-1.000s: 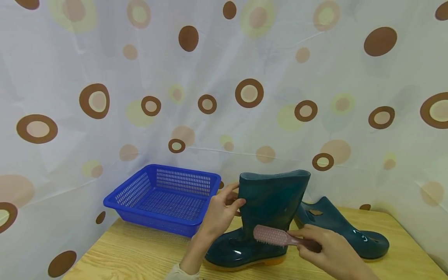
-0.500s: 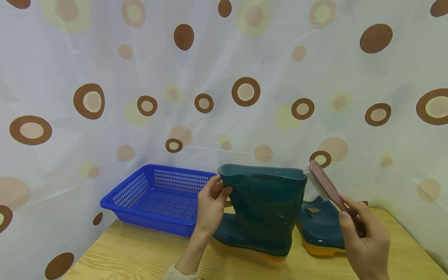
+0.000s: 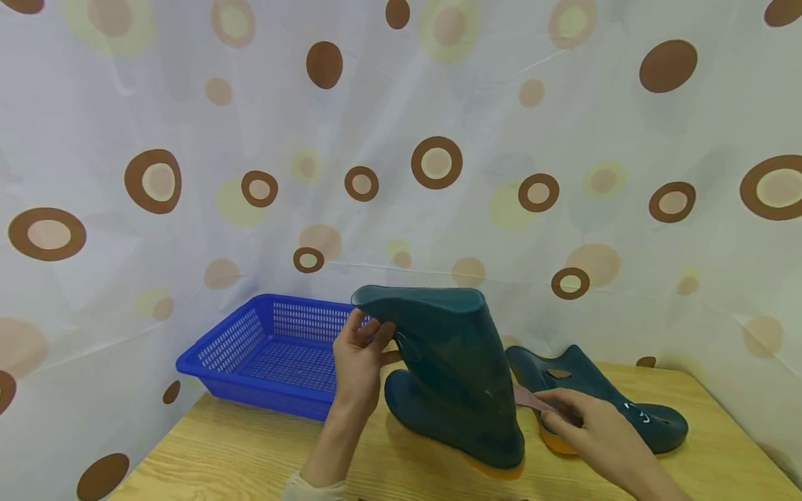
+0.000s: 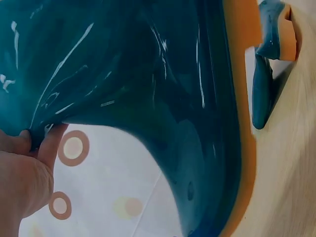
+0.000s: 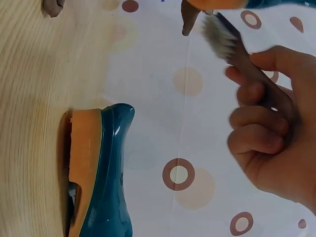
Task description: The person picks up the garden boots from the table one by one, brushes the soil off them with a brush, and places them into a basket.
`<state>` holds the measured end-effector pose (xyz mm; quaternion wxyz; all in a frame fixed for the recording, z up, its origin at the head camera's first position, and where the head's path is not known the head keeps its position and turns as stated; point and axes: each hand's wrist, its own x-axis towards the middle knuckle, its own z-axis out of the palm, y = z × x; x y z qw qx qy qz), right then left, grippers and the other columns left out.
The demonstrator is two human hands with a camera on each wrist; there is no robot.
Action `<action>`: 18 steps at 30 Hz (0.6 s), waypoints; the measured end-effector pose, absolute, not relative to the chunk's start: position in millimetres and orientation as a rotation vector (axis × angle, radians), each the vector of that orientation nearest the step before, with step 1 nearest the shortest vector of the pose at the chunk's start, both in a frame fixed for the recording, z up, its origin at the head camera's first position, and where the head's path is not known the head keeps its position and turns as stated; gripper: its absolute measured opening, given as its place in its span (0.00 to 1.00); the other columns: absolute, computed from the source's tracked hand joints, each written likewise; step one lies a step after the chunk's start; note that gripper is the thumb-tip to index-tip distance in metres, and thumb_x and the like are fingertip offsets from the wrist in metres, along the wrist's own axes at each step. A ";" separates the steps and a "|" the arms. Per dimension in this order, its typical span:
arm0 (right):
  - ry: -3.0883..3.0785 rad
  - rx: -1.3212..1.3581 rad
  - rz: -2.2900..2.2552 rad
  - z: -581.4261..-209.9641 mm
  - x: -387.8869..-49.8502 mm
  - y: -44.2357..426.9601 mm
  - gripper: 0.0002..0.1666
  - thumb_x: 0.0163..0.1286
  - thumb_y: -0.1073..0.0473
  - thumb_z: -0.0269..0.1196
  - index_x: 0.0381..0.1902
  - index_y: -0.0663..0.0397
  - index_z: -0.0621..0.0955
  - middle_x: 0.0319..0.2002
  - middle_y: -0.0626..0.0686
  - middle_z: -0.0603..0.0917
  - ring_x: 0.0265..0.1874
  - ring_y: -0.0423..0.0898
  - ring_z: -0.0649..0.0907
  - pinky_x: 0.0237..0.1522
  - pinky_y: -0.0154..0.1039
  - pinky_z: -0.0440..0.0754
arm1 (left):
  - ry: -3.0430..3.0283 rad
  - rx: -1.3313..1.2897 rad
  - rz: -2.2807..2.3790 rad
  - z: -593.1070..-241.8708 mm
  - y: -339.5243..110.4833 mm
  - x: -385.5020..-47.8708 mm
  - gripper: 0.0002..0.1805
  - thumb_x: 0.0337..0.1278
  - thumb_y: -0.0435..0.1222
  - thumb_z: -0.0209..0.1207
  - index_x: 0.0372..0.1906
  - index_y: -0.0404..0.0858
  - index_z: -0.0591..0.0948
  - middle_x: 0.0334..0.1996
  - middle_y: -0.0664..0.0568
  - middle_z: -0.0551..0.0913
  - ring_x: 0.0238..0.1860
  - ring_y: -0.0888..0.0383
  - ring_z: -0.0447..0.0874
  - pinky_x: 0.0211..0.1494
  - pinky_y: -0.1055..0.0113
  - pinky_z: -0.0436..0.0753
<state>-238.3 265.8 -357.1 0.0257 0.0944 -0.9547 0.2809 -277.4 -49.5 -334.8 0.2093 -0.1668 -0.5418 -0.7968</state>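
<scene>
Your right hand (image 3: 583, 424) has just dropped the brush (image 3: 528, 399) from the top edge of the boot (image 3: 460, 369) to lower on its right, while the shaft now tips left; judged, brushing has passed to the boot's far side. Right fingers are curled round the handle; contact between bristles and boot cannot be told. Your left hand (image 4: 27, 182) grasps the shaft's left wall between thumb and fingers, creasing it. Boot is mid-scene, tilted, heel near right. Further out: second boot (image 3: 601, 383) on the right, blue basket (image 3: 269, 401) far left, both on the table (image 3: 238, 459).
</scene>
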 end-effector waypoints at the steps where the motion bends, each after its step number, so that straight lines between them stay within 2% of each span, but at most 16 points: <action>1: -2.998 0.313 0.851 -359.1 -240.1 265.5 0.20 0.72 0.47 0.60 0.56 0.48 0.83 0.38 0.45 0.84 0.33 0.41 0.78 0.34 0.38 0.76 | -1.494 -0.458 -2.226 -334.4 -50.3 -277.6 0.18 0.69 0.25 0.54 0.58 0.42 0.78 0.38 0.55 0.90 0.42 0.54 0.90 0.40 0.53 0.89; 4: -3.130 0.311 0.813 -364.1 -243.6 264.6 0.16 0.69 0.49 0.63 0.51 0.46 0.84 0.35 0.43 0.83 0.32 0.41 0.78 0.34 0.41 0.77 | -1.464 -0.430 -2.245 -332.9 -52.3 -278.5 0.16 0.69 0.25 0.54 0.56 0.43 0.79 0.37 0.55 0.90 0.41 0.55 0.90 0.40 0.54 0.89; 8: -3.191 0.297 0.782 -365.1 -244.9 265.0 0.15 0.68 0.49 0.64 0.49 0.46 0.85 0.37 0.43 0.85 0.33 0.41 0.80 0.35 0.44 0.80 | -1.426 -0.434 -2.263 -329.6 -54.9 -278.8 0.15 0.69 0.25 0.54 0.53 0.44 0.79 0.35 0.53 0.90 0.40 0.55 0.89 0.39 0.57 0.89; 14: -3.130 0.352 0.841 -363.0 -242.5 267.8 0.17 0.71 0.49 0.61 0.53 0.47 0.83 0.27 0.45 0.80 0.25 0.41 0.74 0.28 0.38 0.69 | -1.412 -0.479 -2.235 -322.1 -60.0 -275.1 0.13 0.70 0.27 0.53 0.54 0.43 0.78 0.34 0.53 0.89 0.40 0.54 0.90 0.38 0.57 0.89; 18: -3.123 0.397 0.890 -366.2 -242.3 270.8 0.19 0.71 0.47 0.61 0.54 0.49 0.83 0.26 0.46 0.77 0.23 0.41 0.72 0.26 0.38 0.67 | -1.432 -0.499 -2.201 -311.9 -61.0 -276.1 0.14 0.69 0.27 0.55 0.54 0.43 0.78 0.36 0.52 0.90 0.39 0.54 0.90 0.39 0.55 0.89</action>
